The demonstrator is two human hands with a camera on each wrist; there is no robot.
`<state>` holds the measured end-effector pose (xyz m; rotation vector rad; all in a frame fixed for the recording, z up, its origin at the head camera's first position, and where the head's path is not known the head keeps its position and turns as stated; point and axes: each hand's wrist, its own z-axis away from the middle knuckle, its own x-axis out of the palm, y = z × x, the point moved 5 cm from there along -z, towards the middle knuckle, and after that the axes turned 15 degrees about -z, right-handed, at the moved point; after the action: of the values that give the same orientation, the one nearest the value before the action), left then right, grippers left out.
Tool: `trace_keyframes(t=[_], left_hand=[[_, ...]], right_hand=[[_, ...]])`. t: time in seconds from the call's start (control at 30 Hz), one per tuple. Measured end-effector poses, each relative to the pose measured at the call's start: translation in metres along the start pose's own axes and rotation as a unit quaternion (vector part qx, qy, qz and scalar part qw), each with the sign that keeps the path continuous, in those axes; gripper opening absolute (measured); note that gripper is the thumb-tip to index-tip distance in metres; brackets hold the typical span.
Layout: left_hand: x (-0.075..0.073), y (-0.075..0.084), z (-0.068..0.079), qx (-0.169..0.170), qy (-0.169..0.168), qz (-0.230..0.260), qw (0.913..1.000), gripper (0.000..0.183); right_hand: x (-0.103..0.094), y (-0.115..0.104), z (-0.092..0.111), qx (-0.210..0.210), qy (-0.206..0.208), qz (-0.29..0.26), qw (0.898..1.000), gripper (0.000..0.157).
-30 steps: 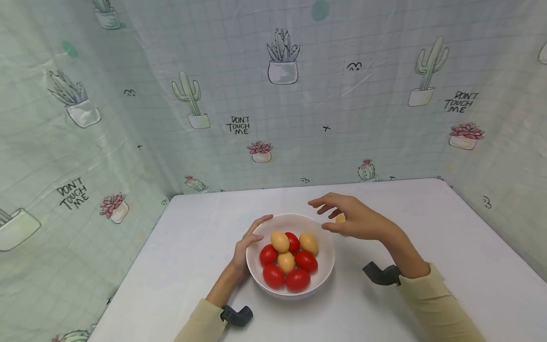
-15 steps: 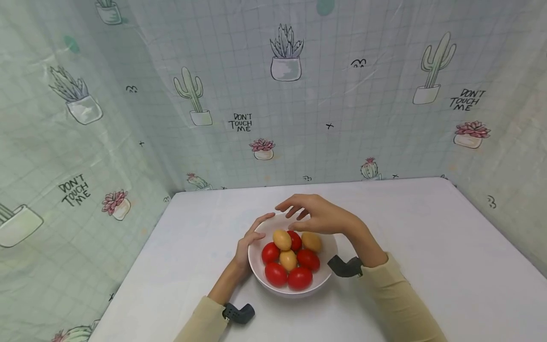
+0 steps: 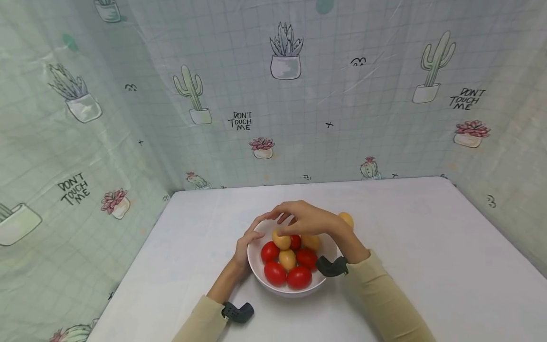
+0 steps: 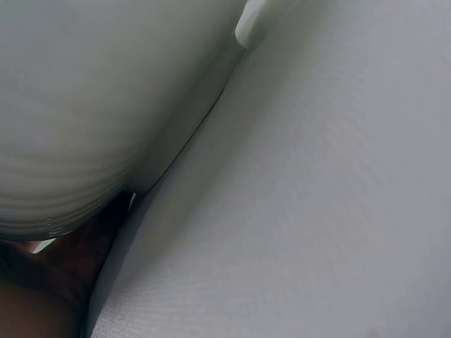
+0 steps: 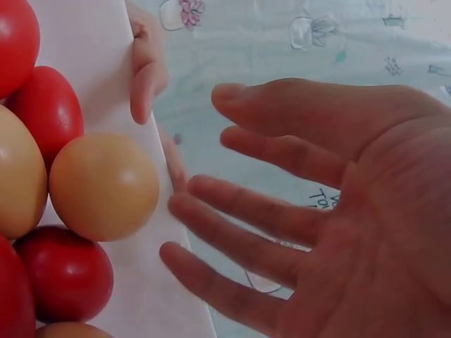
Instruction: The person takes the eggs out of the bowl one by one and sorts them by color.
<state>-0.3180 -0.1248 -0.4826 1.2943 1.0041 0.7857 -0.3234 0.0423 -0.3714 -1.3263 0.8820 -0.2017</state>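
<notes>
Hovering over the white bowl (image 3: 328, 244): right hand (image 3: 304, 218), fingers spread and relaxed, just beside the top yellow egg (image 5: 104, 186). Left hand (image 3: 244, 247) grips the bowl's left rim, thumb inside. Red eggs (image 3: 299, 278) and yellow eggs (image 3: 287, 260) inside. Bowl's on the desk (image 3: 427, 242); loose egg (image 3: 346, 219) past its far right.

A white table (image 3: 427, 247) is backed by a pale green cloth (image 3: 325, 152), and the cloth is also seen along the table's left and right sides. Above the table's far left corner, a tall cactus (image 3: 188, 85) is drawn; above its far right corner, another cactus (image 3: 434, 61) is shown. Over the middle of the table's far edge, a gray spiky plant (image 3: 285, 47) and a small pink plant (image 3: 262, 144) are printed in pots.
</notes>
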Motion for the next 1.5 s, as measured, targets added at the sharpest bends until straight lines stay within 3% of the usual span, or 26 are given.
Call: trace_keyframes(t=[0.23, 0.43, 0.83, 1.13, 1.5], left_hand=[[0.001, 0.003, 0.001, 0.020, -0.018, -0.007, 0.9996, 0.063], [0.003, 0.004, 0.001, 0.028, -0.029, -0.001, 0.9992, 0.066], [0.001, 0.000, 0.001, 0.022, -0.024, -0.005, 0.9994, 0.066], [0.001, 0.001, -0.002, 0.031, -0.021, -0.007, 0.9993, 0.067], [0.000, 0.000, -0.002, 0.021, 0.001, -0.005, 0.9998, 0.062]], right_hand=[[0.009, 0.007, -0.004, 0.054, -0.020, 0.027, 0.998, 0.048], [0.012, 0.010, -0.004, 0.066, -0.037, 0.035, 0.997, 0.042], [0.020, 0.011, -0.005, 0.041, -0.069, 0.045, 0.996, 0.034], [0.016, 0.000, -0.003, 0.028, -0.045, 0.054, 0.997, 0.038], [0.001, -0.009, 0.006, -0.021, -0.006, 0.048, 0.999, 0.036]])
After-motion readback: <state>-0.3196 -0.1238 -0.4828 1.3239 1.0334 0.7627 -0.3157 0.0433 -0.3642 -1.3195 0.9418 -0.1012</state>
